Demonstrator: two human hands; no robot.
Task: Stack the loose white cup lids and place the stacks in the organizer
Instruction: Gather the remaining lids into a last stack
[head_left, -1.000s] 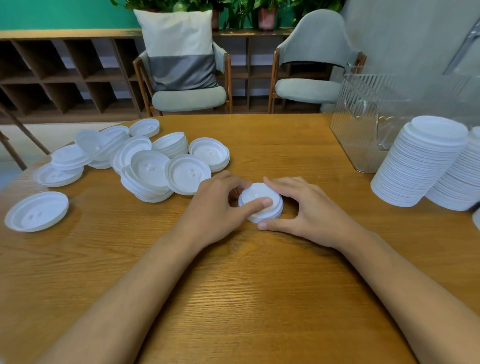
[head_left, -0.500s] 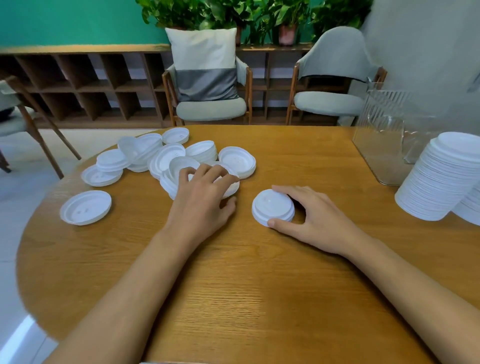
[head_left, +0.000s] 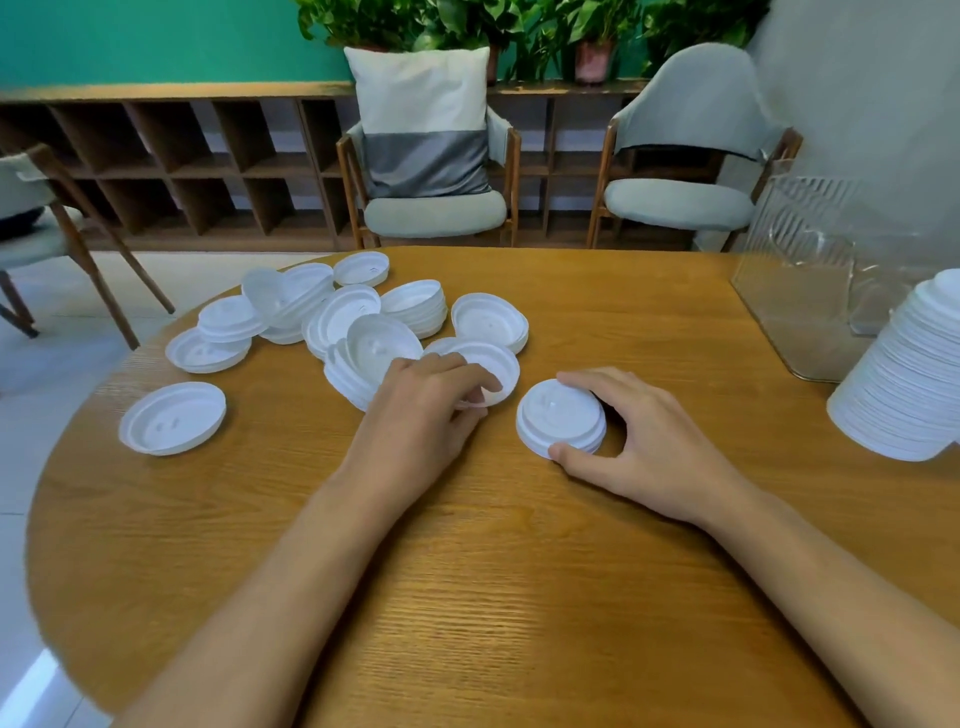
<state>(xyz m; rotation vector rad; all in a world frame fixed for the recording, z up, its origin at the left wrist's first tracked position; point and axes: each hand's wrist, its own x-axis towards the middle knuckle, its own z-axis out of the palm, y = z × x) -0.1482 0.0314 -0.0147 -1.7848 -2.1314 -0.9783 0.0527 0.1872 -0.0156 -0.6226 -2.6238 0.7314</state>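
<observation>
A short stack of white lids sits dome-up on the wooden table. My right hand holds it, thumb at the near rim and fingers curved round the far side. My left hand pinches the rim of an upturned lid at the edge of the loose pile. One single lid lies apart at the left. The clear ribbed organizer stands at the right, far side of the table.
A tall stack of white lids lies at the right edge, in front of the organizer. Two padded chairs stand behind the table, a third at the far left. The table's round edge curves near the single lid.
My left hand left the short stack, reached left to the pile and took hold of a lid. My right hand stayed on the short stack. The camera view shifted left.
</observation>
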